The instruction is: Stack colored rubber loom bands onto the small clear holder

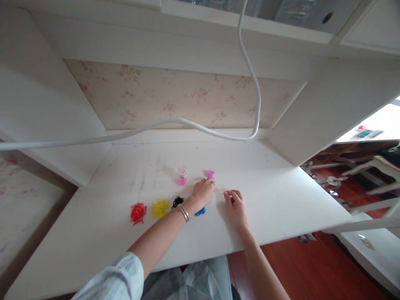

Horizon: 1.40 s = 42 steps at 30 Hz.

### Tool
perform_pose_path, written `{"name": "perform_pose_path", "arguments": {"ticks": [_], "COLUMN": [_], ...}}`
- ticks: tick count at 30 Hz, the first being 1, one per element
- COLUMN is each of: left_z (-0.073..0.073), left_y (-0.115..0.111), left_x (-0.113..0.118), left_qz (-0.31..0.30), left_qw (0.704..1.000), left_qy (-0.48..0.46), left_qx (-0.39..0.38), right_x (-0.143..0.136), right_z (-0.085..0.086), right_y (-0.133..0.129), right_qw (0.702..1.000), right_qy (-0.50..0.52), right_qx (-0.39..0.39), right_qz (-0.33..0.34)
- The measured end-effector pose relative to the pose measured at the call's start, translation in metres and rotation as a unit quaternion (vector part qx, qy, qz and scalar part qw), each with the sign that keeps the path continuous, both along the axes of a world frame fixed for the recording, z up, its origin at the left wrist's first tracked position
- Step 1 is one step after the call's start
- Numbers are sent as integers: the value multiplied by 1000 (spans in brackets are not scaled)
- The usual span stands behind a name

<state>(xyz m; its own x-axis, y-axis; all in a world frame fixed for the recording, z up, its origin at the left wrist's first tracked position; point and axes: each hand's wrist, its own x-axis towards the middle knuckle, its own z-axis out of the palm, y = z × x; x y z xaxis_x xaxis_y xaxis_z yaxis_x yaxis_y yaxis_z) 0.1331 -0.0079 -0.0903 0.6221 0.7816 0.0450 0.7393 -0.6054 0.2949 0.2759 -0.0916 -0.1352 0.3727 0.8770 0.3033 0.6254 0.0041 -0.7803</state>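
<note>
On the white desk lie a red pile (138,213), a yellow pile (160,208), a black pile (177,202) and a blue pile (200,211) of small pieces, the last partly hidden by my left wrist. My left hand (204,191) reaches over the blue pile, fingers together beside a pink lid (210,174); anything in them is too small to name. A clear jar (182,175) with pink at its base stands to the left. My right hand (234,202) pinches something small and pale, its tip pointing towards my left hand.
A white cable (187,122) hangs across the view in front of the floral back panel (168,98). White side walls flank the desk (281,200). Beyond its right edge are a white chair (383,171) and a reddish floor (300,262).
</note>
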Motion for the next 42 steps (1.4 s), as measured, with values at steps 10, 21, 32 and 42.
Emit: {"name": "perform_pose_path", "arguments": {"ticks": [10,21,32,42], "left_z": [17,20,11,21], "left_y": [-20,-105,-146,-130], "left_x": [-17,-107,-162,-175], "left_qz": [19,109,211,232], "left_qw": [999,948,907,905], "left_qy": [-31,-282,-342,-346], "left_qx": [-6,-96,-127,-89], "right_x": [3,-78,-119,-121], "right_z": [2,75,106,103], "right_y": [4,42,82,87], "right_qw": [996,992,980,972], "right_qy": [81,88,-132,-172], "right_qx": [-10,70,84,70], "right_qz": [-40,64,122,143]}}
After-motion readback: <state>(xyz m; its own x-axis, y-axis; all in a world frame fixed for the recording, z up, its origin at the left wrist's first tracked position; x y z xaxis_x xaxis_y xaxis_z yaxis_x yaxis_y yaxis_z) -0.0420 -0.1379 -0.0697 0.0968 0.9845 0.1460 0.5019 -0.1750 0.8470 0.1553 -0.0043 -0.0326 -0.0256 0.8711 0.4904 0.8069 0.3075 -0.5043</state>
